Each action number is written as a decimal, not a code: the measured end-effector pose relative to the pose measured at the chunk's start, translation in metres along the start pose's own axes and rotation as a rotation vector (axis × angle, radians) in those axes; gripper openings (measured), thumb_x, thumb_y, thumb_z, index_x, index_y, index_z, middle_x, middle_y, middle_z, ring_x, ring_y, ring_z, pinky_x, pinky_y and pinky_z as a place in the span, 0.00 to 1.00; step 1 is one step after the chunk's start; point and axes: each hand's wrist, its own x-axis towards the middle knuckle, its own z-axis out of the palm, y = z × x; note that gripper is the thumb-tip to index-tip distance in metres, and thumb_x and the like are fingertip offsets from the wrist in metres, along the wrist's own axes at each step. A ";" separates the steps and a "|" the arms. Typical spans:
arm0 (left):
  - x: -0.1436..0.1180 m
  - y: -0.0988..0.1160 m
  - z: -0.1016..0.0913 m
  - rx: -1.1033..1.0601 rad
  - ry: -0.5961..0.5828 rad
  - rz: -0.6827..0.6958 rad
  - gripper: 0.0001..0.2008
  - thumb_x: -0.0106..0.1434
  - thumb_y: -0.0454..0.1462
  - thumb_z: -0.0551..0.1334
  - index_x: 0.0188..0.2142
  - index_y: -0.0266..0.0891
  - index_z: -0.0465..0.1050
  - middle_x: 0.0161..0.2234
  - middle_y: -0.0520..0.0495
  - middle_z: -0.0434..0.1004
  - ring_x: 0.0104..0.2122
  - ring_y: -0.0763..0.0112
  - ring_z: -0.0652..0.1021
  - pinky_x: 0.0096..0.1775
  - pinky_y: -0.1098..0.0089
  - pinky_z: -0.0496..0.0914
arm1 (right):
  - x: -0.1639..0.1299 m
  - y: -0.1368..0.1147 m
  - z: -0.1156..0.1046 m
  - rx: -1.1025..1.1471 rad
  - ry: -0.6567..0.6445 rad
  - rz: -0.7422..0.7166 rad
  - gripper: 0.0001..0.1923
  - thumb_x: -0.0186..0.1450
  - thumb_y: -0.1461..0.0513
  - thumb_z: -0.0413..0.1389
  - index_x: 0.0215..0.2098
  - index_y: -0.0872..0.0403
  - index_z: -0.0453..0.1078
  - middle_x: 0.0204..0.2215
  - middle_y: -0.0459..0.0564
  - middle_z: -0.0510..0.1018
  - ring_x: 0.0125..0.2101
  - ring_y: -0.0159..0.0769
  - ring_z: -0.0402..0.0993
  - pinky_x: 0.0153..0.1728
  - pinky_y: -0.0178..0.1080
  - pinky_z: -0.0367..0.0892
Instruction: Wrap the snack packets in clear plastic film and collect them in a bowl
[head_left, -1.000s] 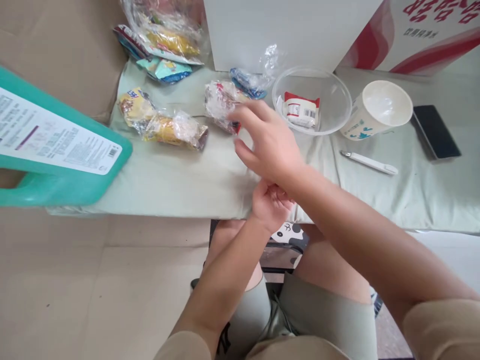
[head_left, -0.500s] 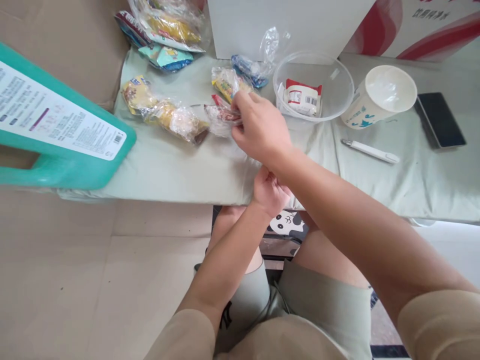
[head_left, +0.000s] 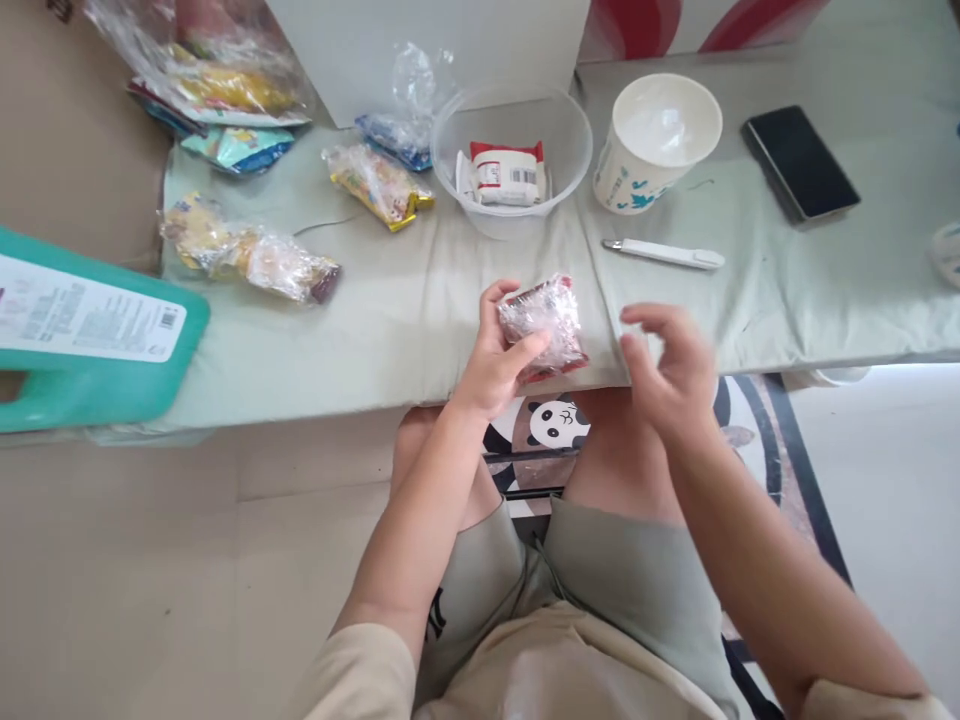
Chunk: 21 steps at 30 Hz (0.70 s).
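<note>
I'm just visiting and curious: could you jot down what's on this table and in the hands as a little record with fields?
left hand: holds a clear-wrapped red snack packet
right hand: open, beside the packet, not touching
clear bowl: holds a red and white packet
paper cup: upright, right of the bowl
white pen: lies before the cup
phone: far right, screen dark

A small red snack packet wrapped in crinkled clear plastic (head_left: 541,325) sits tilted above the near edge of the pale green cloth, gripped from its left side.
</note>
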 end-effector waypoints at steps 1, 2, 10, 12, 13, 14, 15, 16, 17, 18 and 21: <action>0.001 0.001 0.001 0.005 0.000 -0.018 0.30 0.54 0.41 0.76 0.51 0.55 0.65 0.49 0.51 0.75 0.40 0.66 0.80 0.39 0.62 0.80 | 0.014 0.013 -0.008 -0.129 0.067 -0.024 0.09 0.66 0.59 0.55 0.44 0.49 0.72 0.46 0.57 0.80 0.51 0.50 0.77 0.55 0.55 0.69; 0.002 0.001 0.003 0.014 0.000 -0.031 0.28 0.54 0.42 0.76 0.50 0.54 0.65 0.48 0.51 0.75 0.39 0.66 0.80 0.38 0.61 0.80 | 0.029 0.028 -0.014 -0.239 0.105 -0.031 0.12 0.64 0.60 0.56 0.46 0.49 0.72 0.49 0.59 0.80 0.53 0.52 0.75 0.56 0.57 0.67; 0.007 -0.002 0.006 0.097 0.068 0.027 0.27 0.52 0.47 0.77 0.46 0.52 0.67 0.45 0.51 0.73 0.39 0.68 0.78 0.40 0.64 0.78 | 0.069 0.078 -0.029 -0.417 0.060 0.039 0.04 0.63 0.60 0.57 0.36 0.50 0.68 0.42 0.59 0.78 0.49 0.54 0.72 0.55 0.59 0.63; 0.007 -0.005 0.005 0.121 0.092 0.058 0.26 0.53 0.48 0.77 0.45 0.51 0.67 0.44 0.51 0.73 0.39 0.69 0.77 0.40 0.65 0.78 | 0.039 0.055 -0.029 -0.323 0.111 0.143 0.03 0.65 0.58 0.55 0.36 0.49 0.67 0.36 0.54 0.76 0.41 0.48 0.73 0.48 0.55 0.67; 0.008 -0.007 0.004 0.138 0.101 0.085 0.25 0.53 0.49 0.77 0.45 0.50 0.68 0.44 0.51 0.73 0.39 0.69 0.77 0.39 0.66 0.77 | 0.021 0.041 -0.029 -0.226 0.120 0.230 0.04 0.67 0.57 0.54 0.37 0.49 0.66 0.32 0.51 0.75 0.34 0.43 0.71 0.42 0.50 0.68; 0.008 -0.009 0.003 0.155 0.106 0.115 0.25 0.54 0.50 0.77 0.45 0.50 0.69 0.44 0.51 0.72 0.39 0.70 0.76 0.39 0.68 0.76 | 0.002 0.027 -0.027 -0.061 0.063 0.315 0.06 0.69 0.56 0.52 0.36 0.48 0.65 0.28 0.47 0.72 0.28 0.38 0.68 0.34 0.45 0.66; 0.008 -0.011 0.002 0.172 0.105 0.142 0.25 0.54 0.50 0.76 0.45 0.50 0.70 0.44 0.51 0.72 0.38 0.71 0.76 0.39 0.69 0.76 | -0.015 0.013 -0.024 0.164 0.010 0.396 0.08 0.71 0.54 0.49 0.36 0.48 0.63 0.25 0.43 0.68 0.22 0.34 0.62 0.26 0.40 0.62; 0.009 -0.014 0.002 0.187 0.101 0.160 0.24 0.56 0.50 0.76 0.46 0.50 0.70 0.45 0.51 0.72 0.38 0.71 0.77 0.39 0.70 0.75 | -0.031 0.000 -0.020 0.361 -0.090 0.460 0.09 0.72 0.52 0.49 0.38 0.48 0.63 0.23 0.41 0.65 0.19 0.31 0.57 0.22 0.38 0.57; 0.009 -0.016 0.001 0.203 0.098 0.170 0.23 0.57 0.51 0.75 0.47 0.50 0.71 0.45 0.51 0.73 0.38 0.72 0.77 0.38 0.71 0.75 | -0.043 -0.011 -0.015 0.493 -0.169 0.503 0.09 0.71 0.52 0.51 0.39 0.48 0.64 0.22 0.39 0.63 0.18 0.30 0.55 0.20 0.36 0.55; 0.009 -0.018 0.001 0.219 0.097 0.174 0.22 0.59 0.51 0.74 0.47 0.51 0.71 0.45 0.51 0.73 0.37 0.73 0.77 0.37 0.71 0.74 | -0.053 -0.021 -0.010 0.583 -0.197 0.527 0.10 0.71 0.52 0.52 0.41 0.48 0.66 0.21 0.38 0.61 0.18 0.29 0.54 0.19 0.35 0.52; 0.008 -0.022 0.001 0.258 0.115 0.191 0.20 0.61 0.51 0.72 0.49 0.52 0.71 0.45 0.51 0.74 0.34 0.74 0.76 0.37 0.72 0.73 | -0.063 -0.039 0.005 0.679 -0.247 0.543 0.13 0.72 0.50 0.53 0.42 0.50 0.68 0.21 0.38 0.60 0.18 0.28 0.54 0.19 0.35 0.52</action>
